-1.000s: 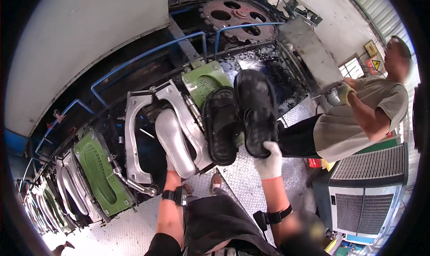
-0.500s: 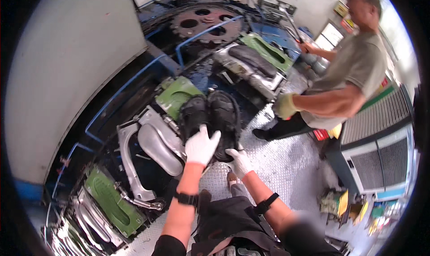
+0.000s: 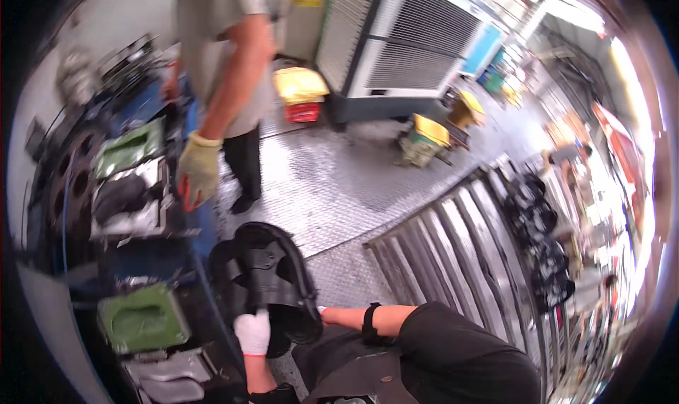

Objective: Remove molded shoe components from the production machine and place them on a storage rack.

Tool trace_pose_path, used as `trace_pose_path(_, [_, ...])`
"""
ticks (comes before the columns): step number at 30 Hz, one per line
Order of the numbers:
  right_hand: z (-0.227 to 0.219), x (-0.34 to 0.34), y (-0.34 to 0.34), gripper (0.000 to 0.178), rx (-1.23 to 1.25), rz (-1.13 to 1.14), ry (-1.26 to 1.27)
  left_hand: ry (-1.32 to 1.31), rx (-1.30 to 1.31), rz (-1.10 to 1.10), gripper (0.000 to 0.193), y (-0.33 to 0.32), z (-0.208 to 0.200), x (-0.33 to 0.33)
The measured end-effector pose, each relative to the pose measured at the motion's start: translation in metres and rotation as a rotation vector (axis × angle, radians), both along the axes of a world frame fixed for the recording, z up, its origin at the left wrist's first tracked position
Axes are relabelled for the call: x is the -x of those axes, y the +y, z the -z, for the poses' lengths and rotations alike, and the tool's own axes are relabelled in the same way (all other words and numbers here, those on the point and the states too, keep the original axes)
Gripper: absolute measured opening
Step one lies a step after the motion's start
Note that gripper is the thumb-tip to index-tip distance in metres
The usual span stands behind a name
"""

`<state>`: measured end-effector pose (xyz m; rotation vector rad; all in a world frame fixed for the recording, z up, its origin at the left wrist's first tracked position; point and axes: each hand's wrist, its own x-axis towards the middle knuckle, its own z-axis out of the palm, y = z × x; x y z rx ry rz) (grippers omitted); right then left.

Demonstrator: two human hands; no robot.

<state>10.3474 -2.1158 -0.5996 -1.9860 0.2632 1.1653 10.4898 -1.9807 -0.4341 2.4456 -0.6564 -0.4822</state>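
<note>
A pair of black sandals (image 3: 272, 280) is lifted in front of me, just right of the machine's edge. One sandal faces me, and the other is largely hidden behind it to the left. My left hand (image 3: 252, 333), in a white glove, grips the pair near the heel end, its fingers partly hidden by the soles. My right hand (image 3: 322, 310) is at the right side of the near sandal's heel; only a sliver of its white glove shows, the fingers being behind the sandal.
Green mould plates (image 3: 141, 319) and a metal mould (image 3: 173, 376) line the machine at left. A co-worker's yellow-gloved hand (image 3: 199, 169) hangs ahead. A large air cooler (image 3: 417, 43) stands beyond. At right, a slatted metal rack (image 3: 453, 241) has several black shoes (image 3: 541, 241) along it.
My view has swung right, bringing the rack into sight and the machine to the left. The sandals have come round with my hands, and my right hand has slipped mostly out of sight behind them.
</note>
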Motion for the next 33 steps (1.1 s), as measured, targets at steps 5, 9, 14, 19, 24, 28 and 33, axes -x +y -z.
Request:
trace_pose_path(5, [-0.019,0.131,-0.071,0.053,0.052,0.516,-0.026,-0.547,0.607,0.666,0.020,-0.139,-0.069,0.102])
trace_pose_path(9, [-0.044,0.264,-0.110,0.049,0.002,1.132,-0.095,0.346,0.858,0.857,0.023,-0.217,-0.155,0.224])
trace_pose_path(14, [-0.109,0.403,-0.080,0.045,-0.452,2.097,-0.408,0.145,0.773,1.631,0.028,-0.254,-0.238,0.402])
trace_pose_path(19, [-0.152,0.452,-0.039,0.043,-0.791,2.666,-0.788,0.211,0.518,1.984,0.052,-0.248,-0.279,0.580])
trace_pose_path(24, [-0.179,0.465,-0.034,0.041,-0.818,2.866,-0.946,0.270,0.655,1.795,0.043,-0.265,-0.245,0.719])
trace_pose_path(28, [-0.163,0.476,-0.022,0.045,-0.720,2.751,-0.773,-0.002,0.656,1.789,0.028,-0.304,-0.205,0.748])
trace_pose_path(33, [-0.107,0.495,-0.041,0.044,-0.530,2.451,-0.462,0.422,1.143,1.880,0.015,-0.274,-0.183,0.677])
